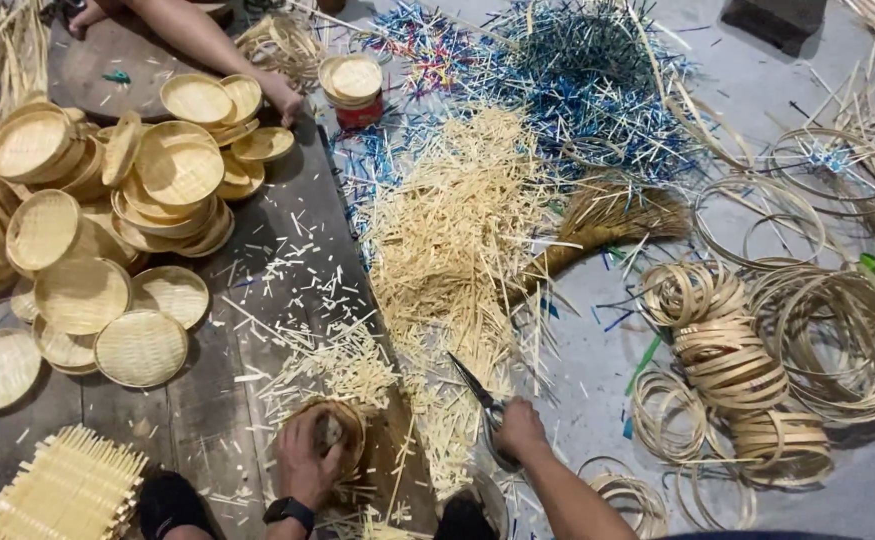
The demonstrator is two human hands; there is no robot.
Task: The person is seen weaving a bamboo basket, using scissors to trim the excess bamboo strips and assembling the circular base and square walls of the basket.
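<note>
My left hand [307,460] presses down inside a small round woven bamboo tray [342,420] on the wooden boards, fingers curled over its middle. A dark watch sits on that wrist. My right hand [519,428] grips a pair of scissors [479,392], blades pointing up and left over a heap of pale bamboo offcuts [452,250]. The two hands are about a hand's width apart.
Finished round trays [137,200] are piled at the left, a square woven mat [62,490] at bottom left. Bamboo hoops [747,360] lie at the right, a broom [607,225] and blue scraps [577,70] behind. Another person's arm [217,50] reaches in at the top.
</note>
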